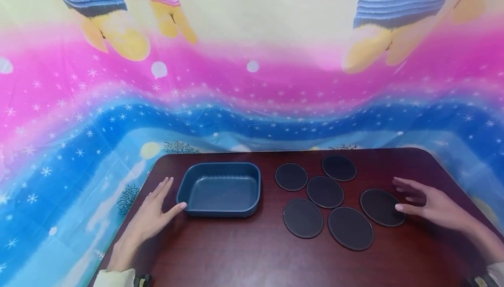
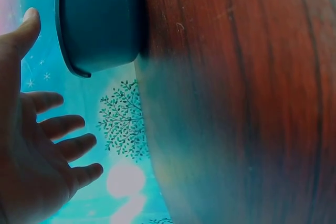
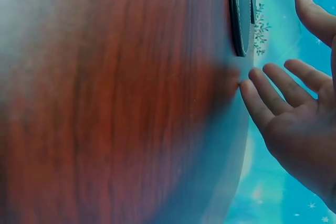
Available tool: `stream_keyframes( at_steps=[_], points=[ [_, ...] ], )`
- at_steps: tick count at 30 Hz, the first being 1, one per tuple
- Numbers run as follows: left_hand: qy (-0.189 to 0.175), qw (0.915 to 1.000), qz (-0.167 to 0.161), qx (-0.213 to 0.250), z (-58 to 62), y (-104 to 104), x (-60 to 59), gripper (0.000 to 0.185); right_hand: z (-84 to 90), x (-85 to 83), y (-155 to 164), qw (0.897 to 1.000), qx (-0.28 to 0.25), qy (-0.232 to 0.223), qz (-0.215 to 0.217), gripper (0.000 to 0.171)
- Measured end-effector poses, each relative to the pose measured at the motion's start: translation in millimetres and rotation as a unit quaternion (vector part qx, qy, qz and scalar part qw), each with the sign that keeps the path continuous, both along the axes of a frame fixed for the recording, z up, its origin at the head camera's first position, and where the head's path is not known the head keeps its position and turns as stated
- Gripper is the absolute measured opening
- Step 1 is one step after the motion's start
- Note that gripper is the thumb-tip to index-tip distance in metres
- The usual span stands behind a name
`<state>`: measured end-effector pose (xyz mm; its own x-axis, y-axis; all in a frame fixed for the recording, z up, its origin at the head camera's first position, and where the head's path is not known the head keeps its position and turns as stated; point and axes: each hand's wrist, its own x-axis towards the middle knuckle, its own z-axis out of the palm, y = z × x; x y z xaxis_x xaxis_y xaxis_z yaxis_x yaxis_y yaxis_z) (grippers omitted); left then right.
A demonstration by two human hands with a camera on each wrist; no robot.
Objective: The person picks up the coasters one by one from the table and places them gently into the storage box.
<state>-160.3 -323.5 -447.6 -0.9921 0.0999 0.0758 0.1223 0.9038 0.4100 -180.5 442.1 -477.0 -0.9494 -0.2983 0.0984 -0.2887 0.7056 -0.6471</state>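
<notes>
My left hand (image 1: pixel 151 212) is beside the left end of a dark blue-grey rectangular tub (image 1: pixel 220 190), thumb tip right at its rim and fingers spread. In the left wrist view the same hand (image 2: pixel 42 145) holds nothing, and the tub (image 2: pixel 100 19) shows above its fingers. On the right, my right hand (image 1: pixel 437 204) hovers by the rightmost round black coaster (image 1: pixel 382 207), its thumb overlapping the coaster's edge in the head view. The right wrist view shows that hand (image 3: pixel 294 108) with fingers extended and nothing in it, a stitched coaster edge (image 3: pixel 240 19) nearby.
Several more black coasters lie flat between tub and right hand, among them a middle one (image 1: pixel 324 192), a back one (image 1: pixel 339 167) and a front one (image 1: pixel 350 229). The dark red wooden table (image 1: pixel 220 252) has rounded back corners. A colourful printed cloth (image 1: pixel 252 85) hangs behind.
</notes>
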Motion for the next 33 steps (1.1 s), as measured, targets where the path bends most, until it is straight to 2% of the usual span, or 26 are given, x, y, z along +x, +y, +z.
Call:
stream_keyframes(
  at_steps=[7,18,25,29,33],
  points=[
    [0.016,0.9998,-0.011,0.009,-3.7,-0.5,-3.2,0.096,-5.3,-9.3,4.0,0.999,-0.033,-0.006,0.033,0.074],
    [0.017,0.9991,-0.017,0.034,-10.2,-0.8,-6.4,0.092,-0.1,-16.1,0.1,0.998,-0.028,-0.041,0.047,0.069],
    [0.013,0.9984,-0.026,0.048,-12.1,2.6,-6.3,0.092,-3.2,-15.2,-3.8,0.996,-0.03,-0.059,0.053,0.071],
    [0.008,0.9982,-0.028,0.052,-12.7,3.5,-5.8,0.093,-4.1,-13.6,-6.6,0.997,-0.02,-0.055,0.049,0.074],
    [0.002,0.9979,-0.032,0.057,-13.3,4.0,-6.1,0.097,-6.8,-10.7,-11.5,0.999,-0.01,-0.032,0.043,0.076]
  ],
)
